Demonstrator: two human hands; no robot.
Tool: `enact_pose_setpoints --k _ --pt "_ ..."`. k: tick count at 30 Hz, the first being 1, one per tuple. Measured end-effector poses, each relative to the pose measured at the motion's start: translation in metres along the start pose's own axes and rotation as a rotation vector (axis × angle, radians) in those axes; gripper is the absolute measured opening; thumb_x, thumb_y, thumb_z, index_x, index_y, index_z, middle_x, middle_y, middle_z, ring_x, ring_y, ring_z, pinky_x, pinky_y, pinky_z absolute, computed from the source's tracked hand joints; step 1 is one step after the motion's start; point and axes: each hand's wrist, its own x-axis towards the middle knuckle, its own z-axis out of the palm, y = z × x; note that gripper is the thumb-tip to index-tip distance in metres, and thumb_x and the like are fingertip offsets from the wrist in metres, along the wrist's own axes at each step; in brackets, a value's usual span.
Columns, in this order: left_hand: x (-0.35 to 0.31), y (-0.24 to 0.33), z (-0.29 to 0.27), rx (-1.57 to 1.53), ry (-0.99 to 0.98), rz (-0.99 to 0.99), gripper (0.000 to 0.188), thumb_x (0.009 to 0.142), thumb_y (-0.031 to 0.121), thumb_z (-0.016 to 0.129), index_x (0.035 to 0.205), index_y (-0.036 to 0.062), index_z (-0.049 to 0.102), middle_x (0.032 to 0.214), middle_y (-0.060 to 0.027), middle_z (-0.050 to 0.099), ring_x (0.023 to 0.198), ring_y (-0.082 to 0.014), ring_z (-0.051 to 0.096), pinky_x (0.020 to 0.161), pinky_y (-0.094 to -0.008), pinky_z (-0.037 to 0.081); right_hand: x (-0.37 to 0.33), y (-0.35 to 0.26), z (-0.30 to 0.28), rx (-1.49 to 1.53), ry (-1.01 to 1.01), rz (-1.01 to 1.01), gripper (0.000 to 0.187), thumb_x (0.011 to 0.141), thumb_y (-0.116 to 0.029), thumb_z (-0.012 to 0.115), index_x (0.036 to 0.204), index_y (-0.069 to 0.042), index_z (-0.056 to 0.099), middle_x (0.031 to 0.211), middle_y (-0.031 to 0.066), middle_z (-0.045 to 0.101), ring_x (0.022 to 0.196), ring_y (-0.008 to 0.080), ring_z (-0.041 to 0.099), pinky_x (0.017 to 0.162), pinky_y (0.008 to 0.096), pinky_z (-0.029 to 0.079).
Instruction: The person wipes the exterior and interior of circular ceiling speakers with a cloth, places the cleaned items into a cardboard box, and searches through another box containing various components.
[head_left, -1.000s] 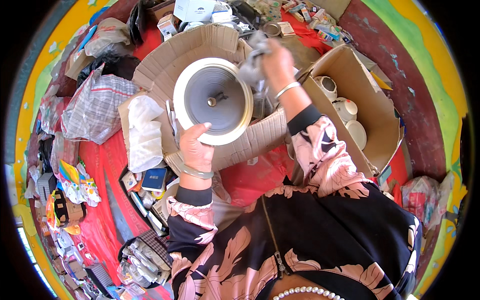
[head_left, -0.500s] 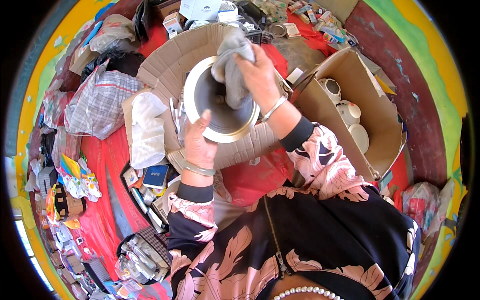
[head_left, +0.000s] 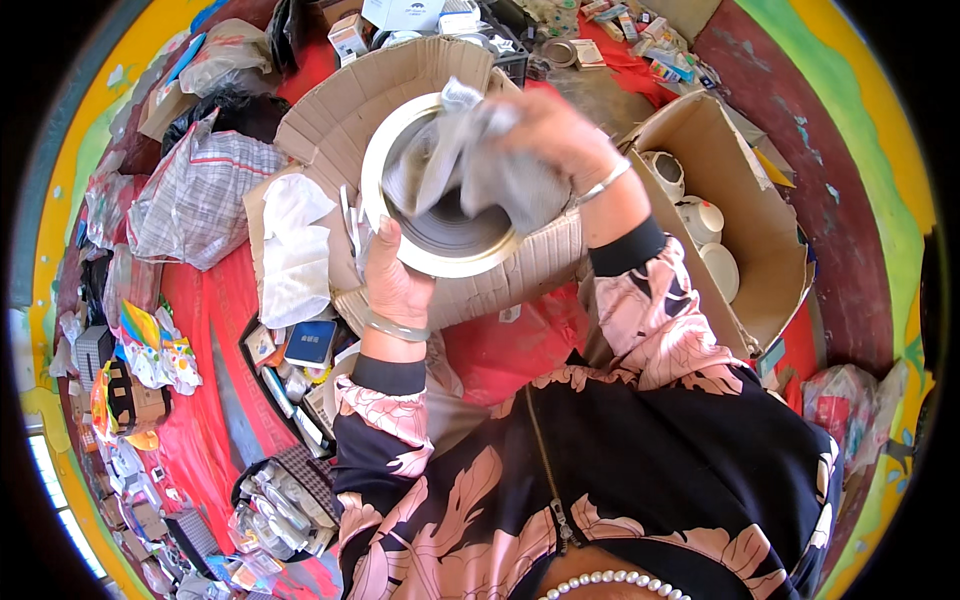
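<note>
A round metal pot [head_left: 452, 264] with a wide pale rim and a dark grey inside is tilted with its mouth toward me. My left hand [head_left: 396, 282] is closed on its near left rim, the thumb lying over the edge. A grey cloth [head_left: 465, 165] hangs loose from my right hand [head_left: 560, 140] and covers much of the pot's mouth. The right hand is blurred by motion, its fingers closed about the cloth. Under the pot stands an open cardboard box [head_left: 335, 115], its contents mostly hidden.
At right, a second cardboard box [head_left: 765, 230] holds several white cups or bowls [head_left: 703, 222]. White wrapping paper [head_left: 296, 250] lies over the first box's left flap. Left of it are a checked bag [head_left: 200, 200] and a tray of small goods [head_left: 290, 370].
My right hand has moved right, away from the pot's middle, and the cloth has spread out across the mouth. The left hand keeps its hold on the rim, and the pot has shifted slightly.
</note>
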Motion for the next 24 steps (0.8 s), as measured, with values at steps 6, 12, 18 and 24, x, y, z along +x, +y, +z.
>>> enact_pose_setpoints --k 6,12,18,24 --pt "0.006 0.004 0.003 0.079 0.083 0.147 0.077 0.075 0.047 0.072 0.129 0.0012 0.042 0.125 -0.0104 0.053 0.114 -0.0251 0.051 0.099 -0.0393 0.042 0.006 -0.014 0.007 0.597 0.71 -0.214 0.032 0.078 -0.003 0.062 0.11 -0.005 0.058 0.093 0.0079 0.064 0.079 0.0172 0.063 0.07 0.0302 0.052" --pt "0.008 0.001 0.003 0.089 0.031 0.099 0.067 0.083 0.044 0.065 0.131 0.0054 0.04 0.127 -0.008 0.05 0.117 -0.0236 0.049 0.1 -0.0387 0.04 0.016 0.021 0.091 -0.336 0.52 -0.567 0.028 0.076 -0.004 0.061 0.105 -0.003 0.059 0.096 0.0092 0.062 0.088 0.0252 0.059 0.081 0.0329 0.047" --pt "0.01 0.003 -0.009 0.061 0.174 0.095 0.06 0.091 0.051 0.047 0.132 0.0063 0.042 0.127 -0.0095 0.051 0.115 -0.0251 0.05 0.099 -0.0402 0.04 -0.007 -0.014 0.097 -0.103 -0.17 -0.095 0.024 0.073 -0.009 0.059 0.097 -0.002 0.061 0.093 0.0173 0.061 0.087 0.0321 0.057 0.078 0.0357 0.045" --pt "0.012 0.031 -0.01 0.021 0.093 0.317 0.062 0.09 0.044 0.052 0.135 0.0042 0.038 0.135 -0.0131 0.045 0.122 -0.029 0.045 0.103 -0.0431 0.036 -0.014 -0.015 0.015 -0.882 -0.362 0.24 0.021 0.069 -0.013 0.057 0.087 -0.007 0.067 0.079 0.0175 0.066 0.075 0.0299 0.065 0.065 0.0376 0.052"
